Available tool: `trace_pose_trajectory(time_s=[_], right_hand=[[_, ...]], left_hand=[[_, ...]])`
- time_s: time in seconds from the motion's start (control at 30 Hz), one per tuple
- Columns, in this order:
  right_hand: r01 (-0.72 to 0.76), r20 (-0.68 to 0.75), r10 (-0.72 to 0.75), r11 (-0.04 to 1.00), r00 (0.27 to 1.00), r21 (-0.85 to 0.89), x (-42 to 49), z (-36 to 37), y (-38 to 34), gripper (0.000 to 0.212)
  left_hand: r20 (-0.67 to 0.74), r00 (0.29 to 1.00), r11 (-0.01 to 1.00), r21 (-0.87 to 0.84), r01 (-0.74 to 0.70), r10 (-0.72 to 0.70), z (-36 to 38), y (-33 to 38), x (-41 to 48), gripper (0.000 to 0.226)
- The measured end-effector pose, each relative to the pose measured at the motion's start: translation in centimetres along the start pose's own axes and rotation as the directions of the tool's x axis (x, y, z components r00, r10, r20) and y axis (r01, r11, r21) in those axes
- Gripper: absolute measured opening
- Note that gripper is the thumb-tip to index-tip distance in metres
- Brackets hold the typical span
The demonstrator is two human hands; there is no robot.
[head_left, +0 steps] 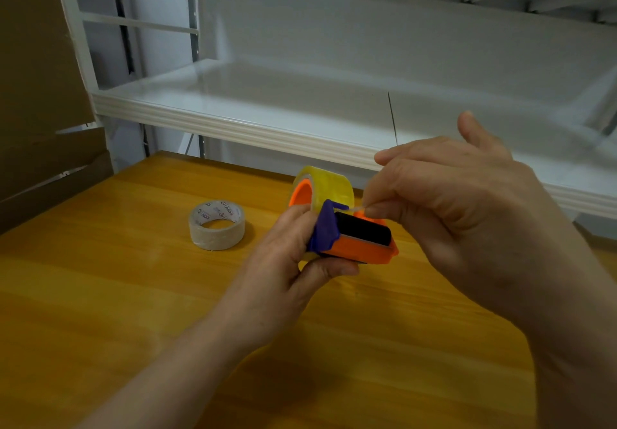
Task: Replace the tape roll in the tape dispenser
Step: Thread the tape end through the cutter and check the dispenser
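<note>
An orange tape dispenser (362, 251) with a purple flap and a black roller is held above the wooden table (100, 295) by my left hand (287, 268), which grips its near side. A yellowish clear tape roll (330, 185) sits on the dispenser's orange hub. My right hand (450, 201) pinches the loose end of the tape (355, 208) between thumb and forefinger just above the roller. A second, thin tape roll (217, 225) with a printed cardboard core lies flat on the table to the left of the dispenser.
A white metal shelf (267, 128) runs across behind the table, its front lip just beyond the dispenser. Brown cardboard boxes (36, 111) stand at the left edge.
</note>
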State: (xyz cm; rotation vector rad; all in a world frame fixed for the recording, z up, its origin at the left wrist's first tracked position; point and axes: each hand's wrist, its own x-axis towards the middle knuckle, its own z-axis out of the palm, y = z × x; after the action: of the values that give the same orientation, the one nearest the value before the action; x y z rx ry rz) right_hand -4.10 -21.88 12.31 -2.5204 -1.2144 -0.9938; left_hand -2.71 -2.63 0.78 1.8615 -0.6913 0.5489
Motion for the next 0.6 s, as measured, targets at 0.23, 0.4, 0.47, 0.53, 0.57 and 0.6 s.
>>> trace_pose_trajectory(time_s=[0.23, 0.4, 0.47, 0.53, 0.57, 0.6], right_hand=[[0.003, 0.029, -0.002, 0.999, 1.0, -0.039, 0.24, 0.27, 0.02, 0.01], [0.002, 0.028, -0.002, 1.0, 1.0, -0.023, 0.34, 0.49, -0.13, 0.01], [0.005, 0.028, -0.004, 0.999, 1.0, -0.032, 0.41, 0.57, -0.19, 0.009], [0.011, 0.033, -0.009, 0.999, 0.999, -0.047, 0.46, 0.64, -0.23, 0.008], [0.015, 0.039, -0.013, 0.999, 0.999, -0.052, 0.5, 0.69, -0.28, 0.008], [0.019, 0.044, -0.017, 0.998, 0.999, -0.057, 0.51, 0.75, -0.34, 0.008]], left_hand=[[0.032, 0.999, 0.987, 0.158, 0.029, -0.035, 0.16, -0.51, -0.13, 0.044], [-0.001, 1.0, 0.974, 0.224, 0.023, -0.024, 0.1, -0.84, -0.11, 0.047], [-0.01, 1.0, 0.976, 0.215, 0.025, -0.024, 0.15, -0.94, -0.14, 0.05], [-0.007, 1.0, 0.978, 0.206, 0.028, -0.028, 0.23, -0.97, -0.15, 0.052], [-0.002, 1.0, 0.978, 0.205, 0.029, -0.029, 0.27, -0.98, -0.14, 0.053], [0.002, 1.0, 0.978, 0.206, 0.029, -0.03, 0.3, -1.02, -0.13, 0.053]])
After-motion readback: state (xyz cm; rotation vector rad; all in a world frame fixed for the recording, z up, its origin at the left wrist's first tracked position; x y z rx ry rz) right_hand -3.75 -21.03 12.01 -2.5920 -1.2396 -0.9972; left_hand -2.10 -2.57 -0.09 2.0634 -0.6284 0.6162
